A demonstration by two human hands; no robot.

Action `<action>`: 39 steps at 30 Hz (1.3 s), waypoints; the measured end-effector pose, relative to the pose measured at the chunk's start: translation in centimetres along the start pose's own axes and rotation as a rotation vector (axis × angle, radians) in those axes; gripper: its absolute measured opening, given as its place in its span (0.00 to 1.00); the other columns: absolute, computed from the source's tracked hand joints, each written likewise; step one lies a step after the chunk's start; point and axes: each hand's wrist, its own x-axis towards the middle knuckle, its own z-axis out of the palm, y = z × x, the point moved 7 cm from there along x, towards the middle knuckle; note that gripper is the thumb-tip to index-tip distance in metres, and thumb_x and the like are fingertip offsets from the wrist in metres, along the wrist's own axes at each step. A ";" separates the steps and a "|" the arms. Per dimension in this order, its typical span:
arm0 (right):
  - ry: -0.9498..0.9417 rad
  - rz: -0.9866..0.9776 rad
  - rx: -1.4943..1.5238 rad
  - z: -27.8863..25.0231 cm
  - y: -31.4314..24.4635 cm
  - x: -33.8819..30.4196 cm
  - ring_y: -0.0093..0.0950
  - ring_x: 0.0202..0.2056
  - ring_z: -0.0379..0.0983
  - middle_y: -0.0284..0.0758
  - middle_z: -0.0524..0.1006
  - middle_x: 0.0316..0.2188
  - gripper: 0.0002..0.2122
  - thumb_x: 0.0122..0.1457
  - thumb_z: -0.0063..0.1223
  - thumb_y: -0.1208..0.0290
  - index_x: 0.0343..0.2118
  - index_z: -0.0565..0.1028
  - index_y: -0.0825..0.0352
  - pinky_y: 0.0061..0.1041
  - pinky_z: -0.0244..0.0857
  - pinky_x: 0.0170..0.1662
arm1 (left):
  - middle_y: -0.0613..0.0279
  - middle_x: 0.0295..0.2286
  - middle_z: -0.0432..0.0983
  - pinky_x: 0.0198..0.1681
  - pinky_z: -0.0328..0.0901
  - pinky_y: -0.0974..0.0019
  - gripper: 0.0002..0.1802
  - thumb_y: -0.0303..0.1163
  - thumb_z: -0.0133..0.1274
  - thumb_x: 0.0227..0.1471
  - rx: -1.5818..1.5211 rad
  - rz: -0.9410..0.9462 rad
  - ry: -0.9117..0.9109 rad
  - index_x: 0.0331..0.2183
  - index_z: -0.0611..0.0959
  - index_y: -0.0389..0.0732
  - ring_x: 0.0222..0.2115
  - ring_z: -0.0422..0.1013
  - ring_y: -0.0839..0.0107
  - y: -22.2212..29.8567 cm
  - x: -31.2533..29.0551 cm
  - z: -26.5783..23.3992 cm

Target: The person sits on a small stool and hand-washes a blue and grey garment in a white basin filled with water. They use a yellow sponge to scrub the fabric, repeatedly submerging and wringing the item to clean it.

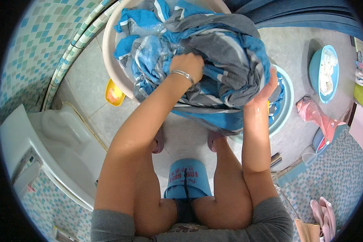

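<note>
A large wet cloth [222, 52] with blue, grey and white stripes is bunched in a pale basin [108, 48] of sudsy water and hangs over its near rim. My left hand [187, 67], with a silver bracelet at the wrist, is closed in a fist on the folds in the middle. At the right end of the bundle, my right hand [267, 89] grips the cloth from its outer side, its fingers partly hidden by the fabric. Below that hand stands a light blue basin [288, 101] with more blue patterned cloth inside, partly covered by the bundle.
A yellow dish [115, 93] lies left of the pale basin. Between my legs is a blue bucket [188, 171]. Farther right are a blue basin [313, 72] with white cloth and a pink bag [316, 113]. A white ceramic fixture [64, 133] is at left; a dark blue curtain [302, 14] hangs behind.
</note>
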 end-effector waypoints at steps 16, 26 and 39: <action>0.466 -0.046 -0.966 -1.3 4.7 1.0 0.27 0.45 0.66 0.36 0.72 0.42 0.18 0.52 0.53 0.63 0.42 0.71 0.70 0.23 0.58 0.50 | 0.54 0.28 0.68 0.36 0.62 0.65 0.12 0.20 0.44 0.42 -0.845 0.165 1.027 0.34 0.73 0.36 0.30 0.66 0.56 1.6 -6.4 -5.5; 0.423 -0.034 -0.558 -1.1 4.8 1.5 0.22 0.35 0.66 0.31 0.71 0.32 0.11 0.54 0.50 0.65 0.37 0.72 0.66 0.21 0.60 0.41 | 0.51 0.23 0.70 0.28 0.64 0.53 0.09 0.30 0.46 0.36 -0.781 0.281 0.964 0.26 0.74 0.38 0.25 0.68 0.48 3.7 -6.4 -5.3; 0.097 0.210 0.073 -3.5 2.7 0.1 0.35 0.35 0.74 0.41 0.77 0.34 0.18 0.46 0.44 0.65 0.37 0.73 0.73 0.31 0.67 0.45 | 0.53 0.54 0.57 0.57 0.51 0.57 0.60 0.41 0.69 0.28 -0.889 0.595 0.060 0.59 0.51 0.43 0.55 0.54 0.59 -0.2 -4.7 -5.4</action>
